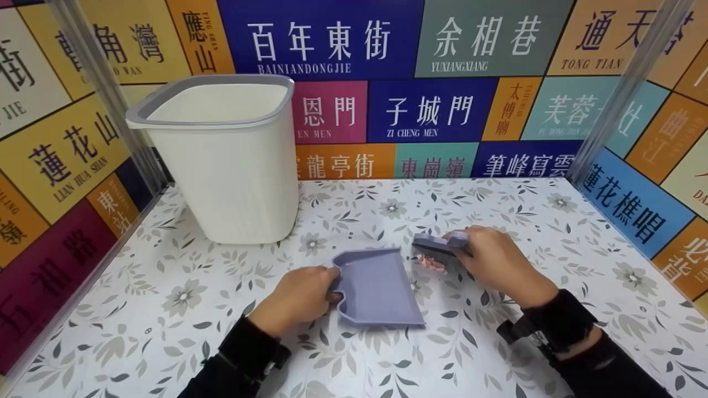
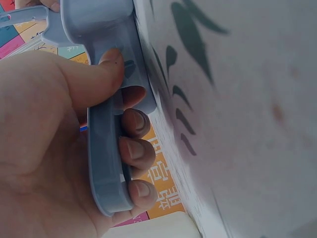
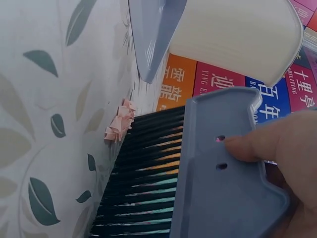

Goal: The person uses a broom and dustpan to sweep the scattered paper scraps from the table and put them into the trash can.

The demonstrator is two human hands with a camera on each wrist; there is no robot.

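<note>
My left hand [image 1: 301, 296] grips the handle [image 2: 106, 153] of a grey-purple dustpan [image 1: 379, 287], fingers curled round it with the thumb on top. The pan lies on the table, its open edge facing right. In my right hand [image 1: 500, 265] is a matching hand brush [image 1: 440, 241] with dark bristles [image 3: 143, 173]. A small heap of pink paper scraps [image 1: 431, 263] lies on the table between brush and pan. In the right wrist view the bristle tips are at the scraps [image 3: 120, 121], just short of the pan's edge.
A white waste bin [image 1: 238, 182] with a grey rim stands at the back left, behind the dustpan. Panels with colourful street-name signs [image 1: 315, 38] enclose the back and sides. A leaf-and-flower patterned cloth [image 1: 531, 215] covers the table.
</note>
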